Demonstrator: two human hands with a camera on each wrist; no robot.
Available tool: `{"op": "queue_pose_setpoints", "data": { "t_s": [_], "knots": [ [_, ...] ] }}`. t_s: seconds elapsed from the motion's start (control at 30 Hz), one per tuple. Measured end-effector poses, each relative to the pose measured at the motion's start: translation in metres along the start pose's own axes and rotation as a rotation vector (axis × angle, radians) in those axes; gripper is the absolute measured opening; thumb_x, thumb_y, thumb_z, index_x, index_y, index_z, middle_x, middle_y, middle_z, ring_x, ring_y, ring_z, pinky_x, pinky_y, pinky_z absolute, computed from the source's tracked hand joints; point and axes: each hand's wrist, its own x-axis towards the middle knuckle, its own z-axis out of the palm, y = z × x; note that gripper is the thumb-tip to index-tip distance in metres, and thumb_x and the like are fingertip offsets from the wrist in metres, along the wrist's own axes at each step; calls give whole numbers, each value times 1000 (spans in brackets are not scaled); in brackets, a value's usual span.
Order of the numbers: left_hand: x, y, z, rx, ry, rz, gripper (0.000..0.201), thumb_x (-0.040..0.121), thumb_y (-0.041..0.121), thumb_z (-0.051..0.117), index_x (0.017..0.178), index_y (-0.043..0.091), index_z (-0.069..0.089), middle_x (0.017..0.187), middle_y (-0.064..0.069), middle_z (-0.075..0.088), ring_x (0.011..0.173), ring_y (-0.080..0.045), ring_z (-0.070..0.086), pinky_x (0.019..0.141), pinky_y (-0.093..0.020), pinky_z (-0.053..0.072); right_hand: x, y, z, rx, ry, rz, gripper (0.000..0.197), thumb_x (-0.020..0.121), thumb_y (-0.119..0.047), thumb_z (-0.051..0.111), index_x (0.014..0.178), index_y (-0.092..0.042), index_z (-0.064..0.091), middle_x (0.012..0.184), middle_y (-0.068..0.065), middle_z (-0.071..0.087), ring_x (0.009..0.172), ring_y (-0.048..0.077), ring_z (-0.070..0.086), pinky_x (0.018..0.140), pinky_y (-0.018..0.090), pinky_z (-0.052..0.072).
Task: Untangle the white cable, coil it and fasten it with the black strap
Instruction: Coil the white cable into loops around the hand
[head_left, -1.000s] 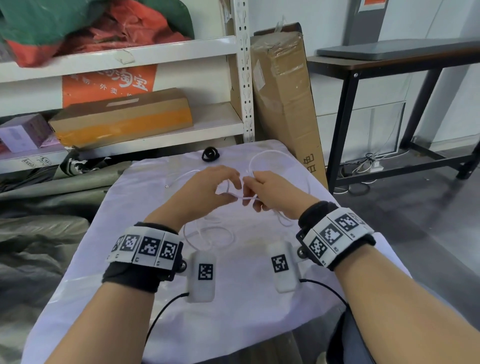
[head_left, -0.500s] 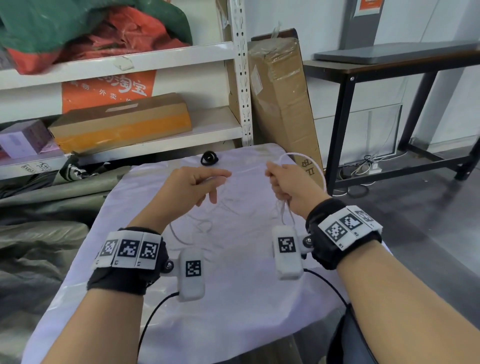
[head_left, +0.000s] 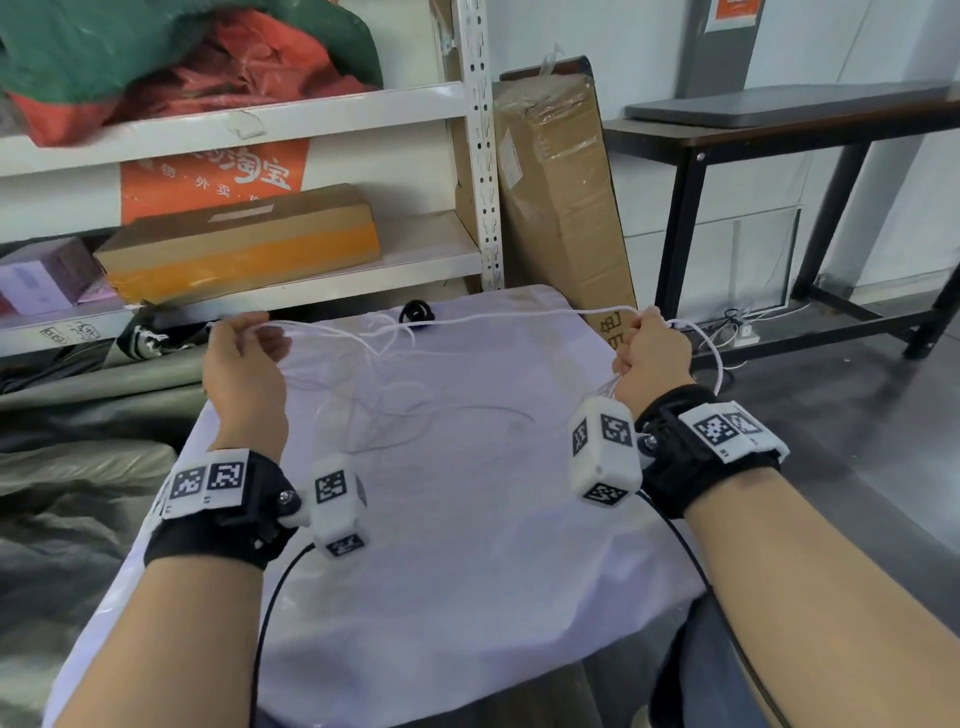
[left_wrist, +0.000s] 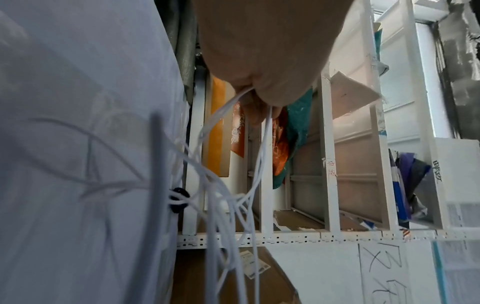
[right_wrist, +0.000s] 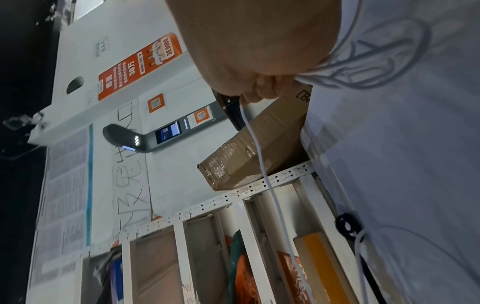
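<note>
Our left hand (head_left: 244, 358) and right hand (head_left: 652, 353), both closed round strands, stretch the thin white cable (head_left: 498, 318) above the cloth-covered tabletop (head_left: 467, 571); it seems light and limp, knotted midway near the small black strap (head_left: 415, 313) at the far edge; we should grasp beside that knot.

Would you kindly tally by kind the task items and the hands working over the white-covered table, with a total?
White cable: 1, stretched between both hands
Black strap: 1, lying at the far edge of the table
Hands: 2, the left hand and the right hand, each gripping the cable
Total: 4
</note>
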Motion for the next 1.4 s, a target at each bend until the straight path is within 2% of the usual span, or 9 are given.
{"op": "queue_pose_setpoints", "data": {
  "t_s": [0.17, 0.33, 0.53, 0.63, 0.77, 0.97, 1.2, 1.3, 1.4],
  "knots": [
    [0, 0, -3, 283, -39, 195, 33, 97, 0, 28, 100, 10, 60, 99, -5, 63, 99, -22, 60, 91, -31, 47, -3, 9, 9, -51, -205, 32, 35, 102, -21, 33, 68, -16, 41, 35, -10, 30, 24, 4, 20, 27, 15, 15],
    [-10, -2, 9, 802, -405, 330, 42, 90, -10, 34, 102, 11, 69, 131, -6, 58, 135, -26, 31, 105, -32, 29, -17, 12, 18, -121, -390, 60, 32, 101, -22, 37, 71, -15, 44, 36, -11, 32, 27, 3, 22, 28, 16, 15],
    [-33, 29, 27, 874, -693, 168, 23, 97, 19, 48, 118, 21, 56, 95, -3, 65, 69, -14, 64, 56, -21, 46, -26, 12, 22, -129, -456, 67, 31, 102, -25, 38, 73, -14, 45, 37, -10, 33, 29, 2, 23, 30, 16, 16],
    [-42, 13, 27, 1075, -1060, -132, 51, 93, 30, 59, 140, 29, 40, 107, -3, 58, 75, -15, 65, 57, -23, 56, -25, 12, 22, -108, -434, 72, 32, 102, -24, 37, 73, -15, 44, 36, -10, 33, 29, 2, 22, 30, 16, 15],
    [-45, 1, 25, 1176, -1265, -198, 58, 83, 20, 72, 132, 35, 44, 119, -5, 50, 81, -18, 64, 68, -29, 60, -24, 10, 22, -79, -412, 70, 33, 102, -23, 36, 71, -15, 45, 36, -11, 34, 28, 3, 22, 30, 16, 15],
    [-42, 0, 25, 1198, -1151, 30, 42, 81, -8, 60, 112, 20, 56, 95, -4, 53, 80, -21, 56, 67, -26, 50, -24, 10, 20, -44, -391, 68, 33, 102, -25, 36, 72, -14, 46, 37, -11, 34, 28, 3, 23, 30, 16, 16],
    [-26, 11, 32, 696, -579, 467, 29, 87, -13, 39, 89, -1, 65, 91, 1, 51, 80, -17, 48, 61, -15, 34, -22, 15, 20, -90, -425, 129, 32, 102, -27, 37, 74, -14, 45, 36, -11, 33, 28, 3, 22, 30, 15, 15],
    [-16, 6, 23, 788, -641, 516, 37, 85, -15, 37, 101, 2, 66, 127, -7, 51, 113, -28, 51, 84, -22, 40, -23, 15, 19, -117, -448, 151, 33, 103, -30, 37, 74, -14, 45, 36, -11, 33, 28, 2, 22, 29, 15, 15],
    [-10, -7, 15, 1048, -704, 263, 45, 86, -11, 39, 114, 11, 66, 156, -4, 24, 133, -29, 39, 99, -35, 39, -25, 14, 20, -166, -488, 175, 34, 103, -30, 37, 74, -14, 45, 37, -10, 31, 29, 3, 21, 29, 15, 15]
  ]
}}
